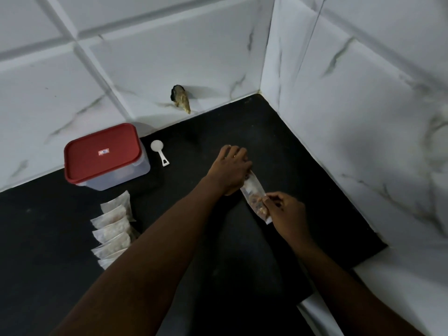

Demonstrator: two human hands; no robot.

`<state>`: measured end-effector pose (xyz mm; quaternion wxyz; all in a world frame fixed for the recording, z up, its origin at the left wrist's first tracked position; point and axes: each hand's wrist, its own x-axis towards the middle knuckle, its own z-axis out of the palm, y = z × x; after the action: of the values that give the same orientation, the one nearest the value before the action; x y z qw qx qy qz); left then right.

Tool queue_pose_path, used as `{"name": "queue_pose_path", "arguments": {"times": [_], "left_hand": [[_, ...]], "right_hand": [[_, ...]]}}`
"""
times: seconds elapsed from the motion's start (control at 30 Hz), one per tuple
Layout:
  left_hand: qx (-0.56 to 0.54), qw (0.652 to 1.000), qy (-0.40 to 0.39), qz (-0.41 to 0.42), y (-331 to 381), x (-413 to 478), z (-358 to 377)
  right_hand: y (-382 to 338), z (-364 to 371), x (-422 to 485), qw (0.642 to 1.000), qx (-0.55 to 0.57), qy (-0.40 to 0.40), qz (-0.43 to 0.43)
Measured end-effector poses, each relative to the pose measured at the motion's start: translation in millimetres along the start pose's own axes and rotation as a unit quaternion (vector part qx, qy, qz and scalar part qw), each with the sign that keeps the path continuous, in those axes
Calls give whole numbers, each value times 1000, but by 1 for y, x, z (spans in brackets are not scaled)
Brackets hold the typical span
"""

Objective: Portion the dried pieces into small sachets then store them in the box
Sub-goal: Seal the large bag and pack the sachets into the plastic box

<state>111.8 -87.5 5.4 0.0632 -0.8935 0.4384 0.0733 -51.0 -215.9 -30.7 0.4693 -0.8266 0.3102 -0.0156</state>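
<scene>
Black countertop [72, 275] runs into a corner of marble-tiled walls [363, 93]. At its middle the left hand [230, 168] grips the far end of a sachet [253, 189], and the right hand [287, 214] pinches the near end, where the dried pieces [258, 206] sit. This looks like sealing: I'd keep the pieces away from the mouth and press it flat end to end. Filled sachets [114, 229] lie at eight o'clock from the hands. At ten o'clock the box [104, 156] stands lidded beside a scoop [158, 151].

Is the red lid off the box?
No, the red lid sits flat on top of the clear box, next to the white scoop.
</scene>
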Motion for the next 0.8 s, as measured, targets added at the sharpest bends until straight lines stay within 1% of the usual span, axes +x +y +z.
{"name": "queue_pose_path", "arguments": {"times": [0.07, 0.1, 0.17, 0.23, 0.33, 0.4, 0.5, 0.57, 0.67, 0.8], "left_hand": [[-2, 1000, 0, 2, 0, 3, 4], [-5, 1000, -1, 3, 0, 4, 7], [-14, 1000, -4, 4, 1, 5, 12], [-40, 999, -1, -4, 0, 6, 16], [-77, 997, 17, -12, -2, 5, 17], [-86, 996, 31, -5, -3, 3, 16], [-111, 991, 69, -10, -7, -4, 10], [-124, 989, 79, -26, -14, -13, 6], [-130, 984, 101, -61, -32, -34, -1], [-181, 966, 138, -126, -68, -78, -17]], "right_hand": [[3, -1, 2, 999, -42, 3, -29], [6, 0, 2, 995, -88, 9, -46], [11, 2, 1, 975, -202, 40, -81], [12, 3, 0, 959, -259, 70, -92], [9, 2, 1, 959, -270, 57, -71], [4, 2, 0, 954, -280, 64, -81], [-12, 6, -2, 946, -276, 81, -150], [-25, 15, 1, 943, -261, 78, -193], [-45, 36, 4, 945, -220, 48, -235], [-79, 69, 7, 943, -152, 16, -295]]}}
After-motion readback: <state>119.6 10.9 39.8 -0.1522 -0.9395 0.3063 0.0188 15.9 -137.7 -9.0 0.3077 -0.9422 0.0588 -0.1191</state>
